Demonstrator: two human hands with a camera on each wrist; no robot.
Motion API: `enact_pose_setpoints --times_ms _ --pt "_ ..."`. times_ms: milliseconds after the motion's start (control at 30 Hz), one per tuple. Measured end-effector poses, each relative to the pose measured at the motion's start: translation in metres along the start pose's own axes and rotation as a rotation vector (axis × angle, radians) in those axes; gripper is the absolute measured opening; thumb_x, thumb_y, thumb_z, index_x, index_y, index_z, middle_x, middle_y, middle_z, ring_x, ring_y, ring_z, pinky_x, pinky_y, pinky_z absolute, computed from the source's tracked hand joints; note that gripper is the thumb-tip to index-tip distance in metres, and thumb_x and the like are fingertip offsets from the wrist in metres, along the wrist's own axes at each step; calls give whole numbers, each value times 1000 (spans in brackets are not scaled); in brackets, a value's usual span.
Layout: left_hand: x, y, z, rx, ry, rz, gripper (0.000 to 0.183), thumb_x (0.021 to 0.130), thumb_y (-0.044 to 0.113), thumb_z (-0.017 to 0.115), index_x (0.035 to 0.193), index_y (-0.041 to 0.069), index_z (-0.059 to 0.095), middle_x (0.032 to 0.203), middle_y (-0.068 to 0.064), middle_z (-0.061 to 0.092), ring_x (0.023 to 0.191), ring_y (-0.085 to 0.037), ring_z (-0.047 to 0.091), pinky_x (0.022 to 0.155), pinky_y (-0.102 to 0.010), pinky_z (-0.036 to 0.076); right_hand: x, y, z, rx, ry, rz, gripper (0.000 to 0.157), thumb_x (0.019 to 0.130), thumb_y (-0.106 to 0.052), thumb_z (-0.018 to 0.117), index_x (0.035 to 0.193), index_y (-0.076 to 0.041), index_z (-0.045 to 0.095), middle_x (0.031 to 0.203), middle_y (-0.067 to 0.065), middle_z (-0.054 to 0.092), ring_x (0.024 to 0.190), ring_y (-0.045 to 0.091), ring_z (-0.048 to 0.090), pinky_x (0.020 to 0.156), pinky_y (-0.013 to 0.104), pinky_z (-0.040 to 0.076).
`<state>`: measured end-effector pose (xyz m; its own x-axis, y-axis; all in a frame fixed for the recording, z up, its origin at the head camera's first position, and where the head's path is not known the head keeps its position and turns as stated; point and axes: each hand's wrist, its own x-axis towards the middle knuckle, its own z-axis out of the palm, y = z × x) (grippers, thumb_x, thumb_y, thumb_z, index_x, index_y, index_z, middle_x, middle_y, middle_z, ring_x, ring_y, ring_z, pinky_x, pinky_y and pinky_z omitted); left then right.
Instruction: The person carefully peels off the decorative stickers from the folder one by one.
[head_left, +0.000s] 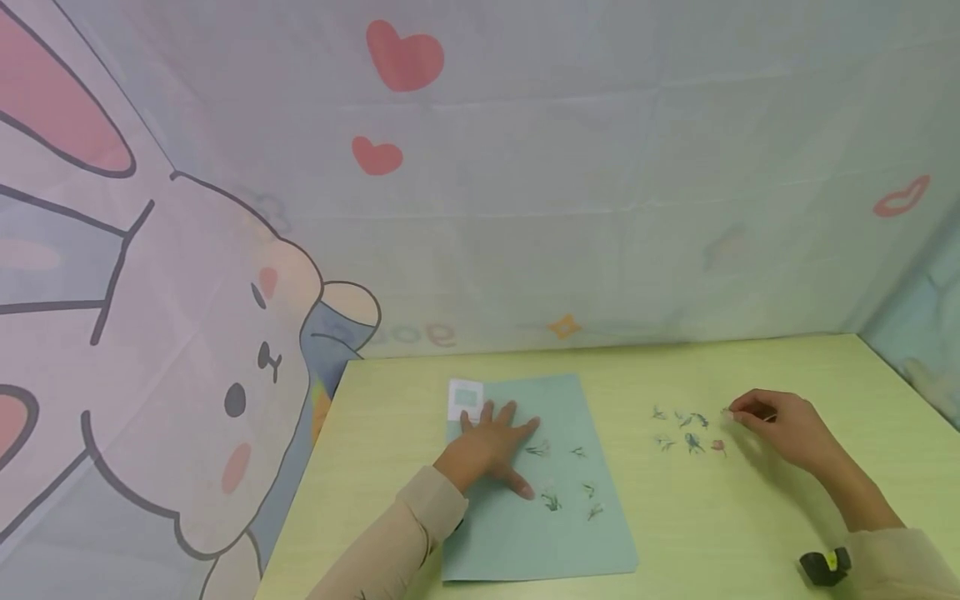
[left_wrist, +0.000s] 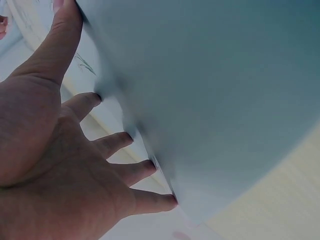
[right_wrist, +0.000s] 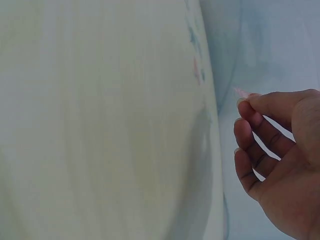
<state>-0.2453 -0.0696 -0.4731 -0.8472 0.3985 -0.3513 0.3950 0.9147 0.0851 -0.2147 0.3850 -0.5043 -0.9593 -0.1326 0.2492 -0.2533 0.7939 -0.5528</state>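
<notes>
My left hand (head_left: 489, 446) rests on a blue-green sheet (head_left: 525, 550) with its fingers spread, and in the left wrist view its fingertips (left_wrist: 167, 202) press on the sheet. Right of that hand, several small flower pieces with green stems lie on the sheet, among them one white-topped flower (head_left: 552, 502). My right hand (head_left: 787, 429) is held over the table at the right. Thumb and index finger pinch a small pale pink flower piece (right_wrist: 242, 93), mostly hidden by the fingertips. Close by on the table lie several loose flower pieces, including a blue one (head_left: 693, 442) and a red one (head_left: 718, 447).
A small white card (head_left: 460, 392) with a pale green square lies at the sheet's top left corner. The light yellow-green table (head_left: 675, 533) ends against a printed cloth backdrop (head_left: 525, 208) with hearts and a rabbit. A dark wristband (head_left: 823, 567) shows near the right sleeve.
</notes>
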Motion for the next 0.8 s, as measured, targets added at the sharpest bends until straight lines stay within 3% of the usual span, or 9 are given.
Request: enact_pose_setpoints --times_ms 233,567,800 --pt "-2 0 -2 7 -5 8 118 70 65 91 168 36 32 177 -9 17 161 -44 10 120 -75 15 -8 13 2 -49 -54 24 6 101 -8 72 103 -7 77 91 0 73 77 3 60 65 29 49" --pt "-2 0 -2 -7 -2 1 117 70 63 92 168 36 33 177 -8 17 162 -44 10 121 -75 14 -7 11 4 -115 -129 -2 6 96 -4 74 93 -9 75 87 -2 69 79 17 62 68 37 50" --pt "0 -1 1 -1 5 6 118 70 64 91 168 37 32 177 -8 17 162 -44 10 121 -75 14 -7 10 5 -135 -129 -5 8 94 -3 76 90 -10 73 84 -2 66 77 17 59 67 38 49"
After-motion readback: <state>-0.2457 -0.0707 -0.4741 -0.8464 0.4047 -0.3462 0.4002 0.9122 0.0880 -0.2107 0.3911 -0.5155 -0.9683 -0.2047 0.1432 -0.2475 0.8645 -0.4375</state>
